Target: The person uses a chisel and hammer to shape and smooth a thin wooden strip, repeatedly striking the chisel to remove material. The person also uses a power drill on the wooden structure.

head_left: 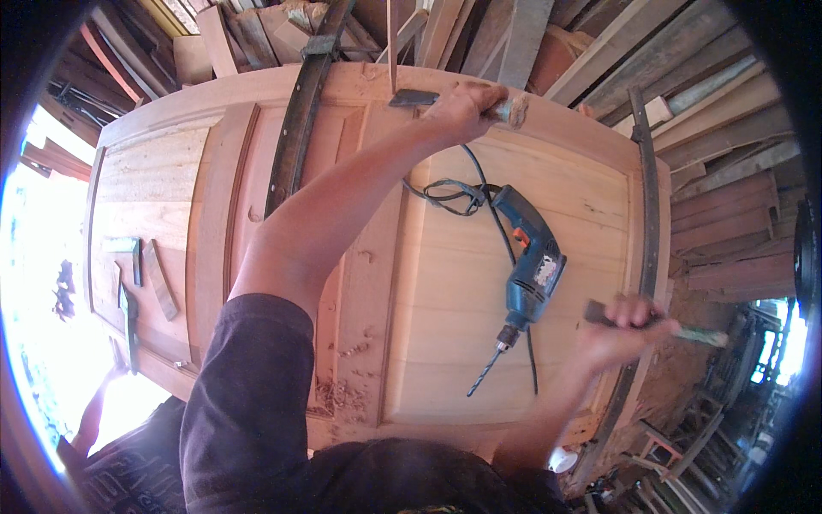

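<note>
My left hand point(467, 111) is closed round a chisel at the far edge of a panelled wooden door. The chisel's flat dark blade point(413, 98) points left, and its frayed wooden handle end sticks out on the right. Touching or close to the blade tip, a thin wooden stick point(393, 47) stands upright. Over the door's right side, my right hand point(629, 325) grips a blurred tool with a dark end point(599, 313) and a greenish end point(704, 335); its kind is unclear. A blue power drill point(533, 265) with a bit fitted lies between my hands on the door point(368, 257).
Two dark metal bar clamps point(295, 146) point(648, 214) cross the door. The drill's black cord point(445, 197) loops above it. Small wood pieces point(161, 278) lie at left, shavings point(342, 398) near me. Stacked planks point(599, 68) line the back. Another person's arm point(96, 411) is at lower left.
</note>
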